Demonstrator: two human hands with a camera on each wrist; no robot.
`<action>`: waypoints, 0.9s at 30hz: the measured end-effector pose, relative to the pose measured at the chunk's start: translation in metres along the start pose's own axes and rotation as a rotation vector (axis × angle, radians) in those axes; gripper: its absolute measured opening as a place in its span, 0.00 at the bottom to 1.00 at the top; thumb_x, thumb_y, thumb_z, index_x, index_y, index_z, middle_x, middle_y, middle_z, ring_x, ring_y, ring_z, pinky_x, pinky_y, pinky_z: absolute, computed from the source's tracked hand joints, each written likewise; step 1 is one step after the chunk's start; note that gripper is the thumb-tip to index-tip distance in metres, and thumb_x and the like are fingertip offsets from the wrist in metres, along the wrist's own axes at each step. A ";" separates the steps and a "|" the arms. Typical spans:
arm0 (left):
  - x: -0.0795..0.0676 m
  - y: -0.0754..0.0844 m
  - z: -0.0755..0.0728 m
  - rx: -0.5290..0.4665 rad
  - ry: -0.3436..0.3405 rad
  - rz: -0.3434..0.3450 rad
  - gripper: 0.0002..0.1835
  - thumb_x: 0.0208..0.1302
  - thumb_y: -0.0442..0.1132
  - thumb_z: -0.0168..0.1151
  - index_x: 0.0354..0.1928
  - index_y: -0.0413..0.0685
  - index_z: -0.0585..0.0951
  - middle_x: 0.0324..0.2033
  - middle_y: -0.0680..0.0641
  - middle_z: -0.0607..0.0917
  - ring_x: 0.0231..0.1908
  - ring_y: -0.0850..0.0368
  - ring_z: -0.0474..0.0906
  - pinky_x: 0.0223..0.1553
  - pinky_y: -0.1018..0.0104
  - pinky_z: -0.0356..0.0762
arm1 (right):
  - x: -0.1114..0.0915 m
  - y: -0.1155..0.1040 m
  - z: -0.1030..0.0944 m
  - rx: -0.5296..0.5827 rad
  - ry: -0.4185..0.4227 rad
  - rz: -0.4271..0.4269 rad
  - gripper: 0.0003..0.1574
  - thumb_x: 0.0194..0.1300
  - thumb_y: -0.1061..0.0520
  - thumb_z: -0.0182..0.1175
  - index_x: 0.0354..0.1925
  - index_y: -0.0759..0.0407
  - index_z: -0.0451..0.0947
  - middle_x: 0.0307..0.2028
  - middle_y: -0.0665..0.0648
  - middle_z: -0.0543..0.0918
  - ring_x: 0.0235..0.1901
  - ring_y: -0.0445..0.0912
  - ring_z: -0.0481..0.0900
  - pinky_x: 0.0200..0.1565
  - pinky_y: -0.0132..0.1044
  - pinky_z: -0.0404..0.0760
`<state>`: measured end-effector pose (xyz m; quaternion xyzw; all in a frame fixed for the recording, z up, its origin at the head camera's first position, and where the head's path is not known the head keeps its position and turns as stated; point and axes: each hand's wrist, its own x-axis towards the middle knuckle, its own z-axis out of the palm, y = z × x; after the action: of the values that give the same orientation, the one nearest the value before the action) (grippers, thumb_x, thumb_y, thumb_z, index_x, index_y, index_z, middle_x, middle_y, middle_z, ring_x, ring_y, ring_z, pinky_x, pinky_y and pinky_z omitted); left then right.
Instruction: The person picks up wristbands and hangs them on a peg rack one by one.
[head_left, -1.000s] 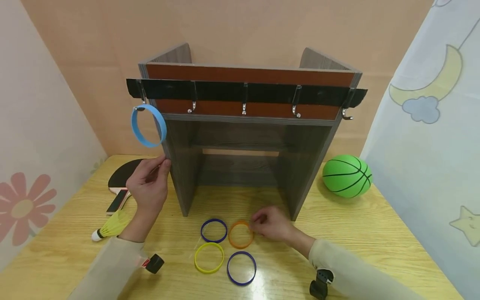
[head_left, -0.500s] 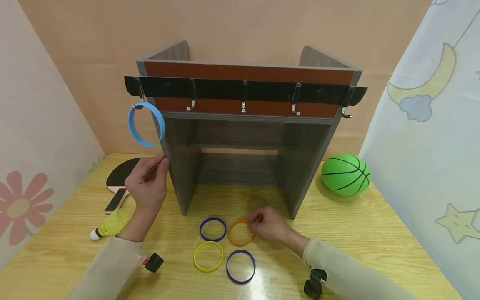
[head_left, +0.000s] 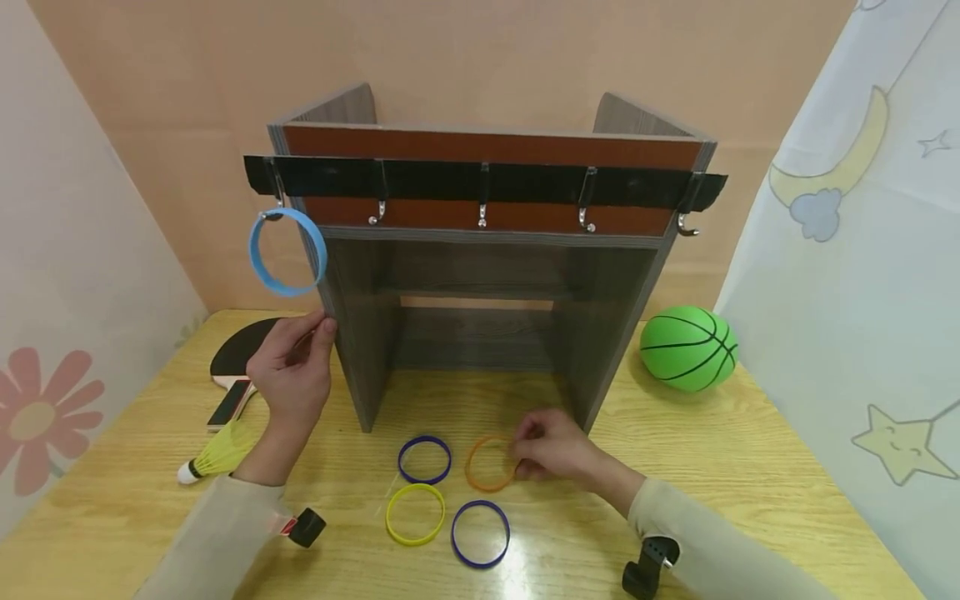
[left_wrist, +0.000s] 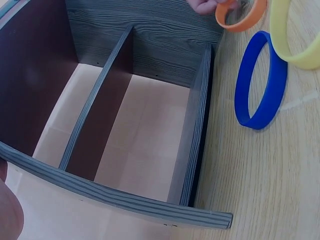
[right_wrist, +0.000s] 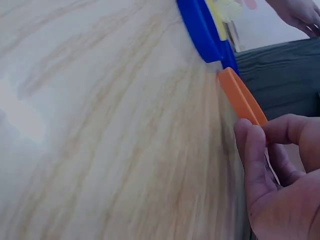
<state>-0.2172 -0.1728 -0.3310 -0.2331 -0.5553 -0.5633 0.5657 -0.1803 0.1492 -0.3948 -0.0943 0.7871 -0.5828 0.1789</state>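
In the head view my left hand [head_left: 292, 367] grips the front edge of the left side panel [head_left: 351, 333] of a grey wooden shelf between thumb and fingers. Over that hand, a light blue wristband [head_left: 285, 291] hangs from the leftmost hook. My right hand [head_left: 555, 447] pinches an orange wristband [right_wrist: 242, 97] by its right side, low over the table. To its left lie a dark blue wristband [head_left: 424, 481] and a yellow wristband [head_left: 415, 542]; another dark blue wristband [head_left: 480, 566] lies in front. The left wrist view shows the shelf frame [left_wrist: 120, 197] from the side.
A black strip [head_left: 435, 179] with several metal hooks runs across the shelf's front. On the left of the table [head_left: 675, 500] lie a table tennis bat [head_left: 232, 400] and a yellow shuttlecock [head_left: 225, 450]. A green ball [head_left: 688, 348] stands right of the shelf.
My right hand has shifted a little to the right, and the orange wristband has moved with it. The left hand keeps its grip on the side panel.
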 end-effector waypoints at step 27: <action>0.002 0.008 0.002 -0.004 -0.016 -0.007 0.08 0.54 0.25 0.68 0.31 0.22 0.82 0.25 0.37 0.83 0.29 0.60 0.79 0.35 0.74 0.78 | -0.019 -0.061 -0.020 0.485 -0.004 -0.194 0.08 0.57 0.74 0.58 0.29 0.64 0.72 0.29 0.61 0.78 0.36 0.55 0.84 0.42 0.43 0.81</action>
<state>-0.2111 -0.1696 -0.3254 -0.2367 -0.5594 -0.5647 0.5587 -0.1741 0.1548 -0.3288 -0.1246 0.6112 -0.7688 0.1411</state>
